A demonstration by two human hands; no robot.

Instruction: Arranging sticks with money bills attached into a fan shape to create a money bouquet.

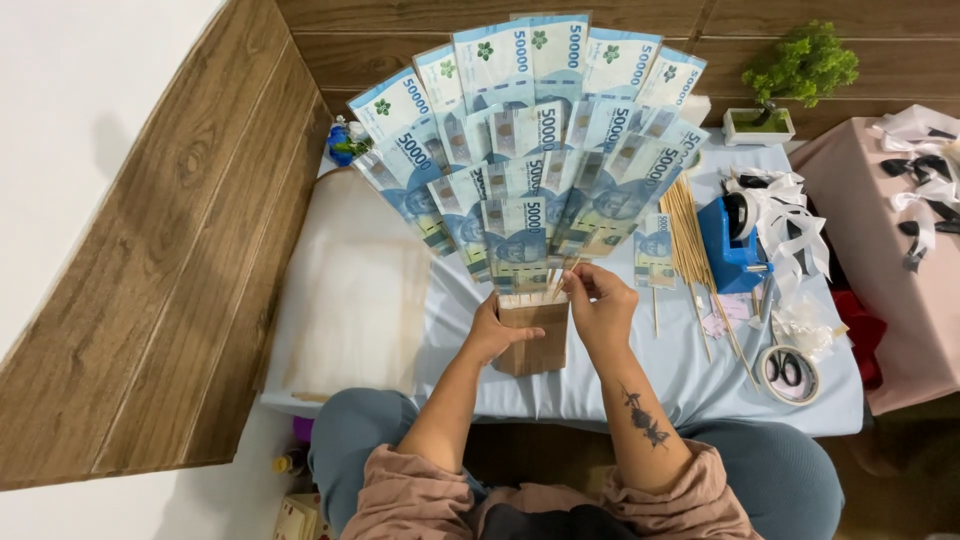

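Pink sleeves and grey-blue knees sit closest, at 6 o'clock, with both forearms reaching up over the near edge of the tabletop, which is draped in pale blue cloth. At centre, the left hand is wrapped around the left side of a small brown cardboard holder, fingers closed on it. Just beside it, the right hand pinches thin wooden sticks at the holder's mouth, fingertips shut on them. From those sticks a wide fan of blue banknotes spreads toward 12 o'clock, its top reaching the wooden wall panel. From 9 to 7 o'clock the cloth lies bare out to the left edge. Toward 3 o'clock things crowd in: a loose bundle of wooden skewers just right of the fan, a blue tape dispenser beside them, white ribbon pieces and a tape roll near the right front corner. At 1 o'clock a small potted plant stands by the wall.
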